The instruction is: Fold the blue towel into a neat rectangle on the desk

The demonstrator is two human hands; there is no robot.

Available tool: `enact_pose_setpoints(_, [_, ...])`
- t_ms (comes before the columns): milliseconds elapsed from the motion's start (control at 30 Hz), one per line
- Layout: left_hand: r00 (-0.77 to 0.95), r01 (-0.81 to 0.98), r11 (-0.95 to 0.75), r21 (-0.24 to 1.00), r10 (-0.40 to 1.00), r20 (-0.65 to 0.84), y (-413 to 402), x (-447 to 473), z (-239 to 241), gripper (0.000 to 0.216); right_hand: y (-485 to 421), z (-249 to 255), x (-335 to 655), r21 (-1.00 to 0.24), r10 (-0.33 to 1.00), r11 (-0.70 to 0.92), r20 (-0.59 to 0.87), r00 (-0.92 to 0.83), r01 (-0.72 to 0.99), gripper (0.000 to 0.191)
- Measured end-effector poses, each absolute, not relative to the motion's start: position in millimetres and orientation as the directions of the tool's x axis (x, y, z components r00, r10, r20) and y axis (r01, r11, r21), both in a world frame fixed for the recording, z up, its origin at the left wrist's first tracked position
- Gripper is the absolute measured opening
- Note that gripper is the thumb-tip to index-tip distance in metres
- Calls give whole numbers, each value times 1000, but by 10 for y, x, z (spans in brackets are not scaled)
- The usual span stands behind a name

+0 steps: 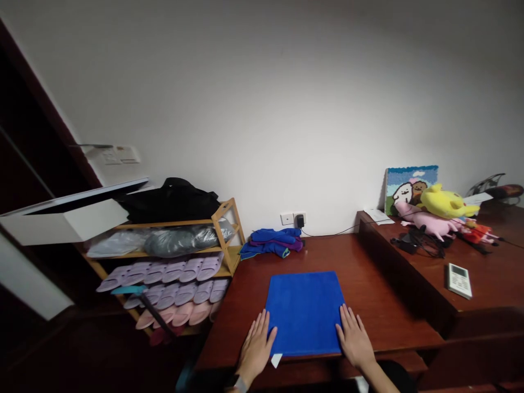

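A blue cloth (305, 314) lies spread flat on the reddish-brown desk (393, 322), with a small white tag (277, 359) at its near left corner. My left hand (257, 344) rests palm down at the cloth's left edge, its fingers stretched forward. At the opposite edge my right hand (353, 335) lies flat with fingers extended, their tips touching the cloth's side. Neither hand grasps anything. Behind the cloth, near the wall, sits a crumpled pile of blue and purple cloths (272, 242).
A black plug (300, 220) sits in the wall socket, its cable running right. The raised desk section (487, 284) holds a white remote-like device (459, 280), plush toys (446, 202) and a picture (409, 185). On the left stands a shoe rack (223, 210) with slippers and a black bag (174, 202).
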State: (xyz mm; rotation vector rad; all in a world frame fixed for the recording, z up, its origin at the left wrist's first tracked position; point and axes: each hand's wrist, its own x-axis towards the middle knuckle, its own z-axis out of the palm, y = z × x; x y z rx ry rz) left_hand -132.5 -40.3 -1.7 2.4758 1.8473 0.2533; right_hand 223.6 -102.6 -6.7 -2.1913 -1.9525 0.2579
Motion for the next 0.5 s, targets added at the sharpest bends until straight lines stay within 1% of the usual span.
enact_pose_setpoints(100, [310,934,-334,125,934,177,-467,-1472,-128,70,-1018,-80,2255,-258,993,-117,-20,115,959,72])
enact_pose_setpoints(233, [297,937,-333,102,917,265,-492,-1429,-231,69,-978,-51,2264,-295,990,-141,-69,126,945,74])
enact_pose_setpoints(433, [339,920,-386,60,864,372,-493,-1454,-285,68,-665,103,2219,-304,991,-136,-23,135,943,74])
enact_pose_setpoints(500, [361,911,-411,47,845,394,-504,-1472,-292,69,-450,180,2224,-298,990,-144,-32,140,944,73])
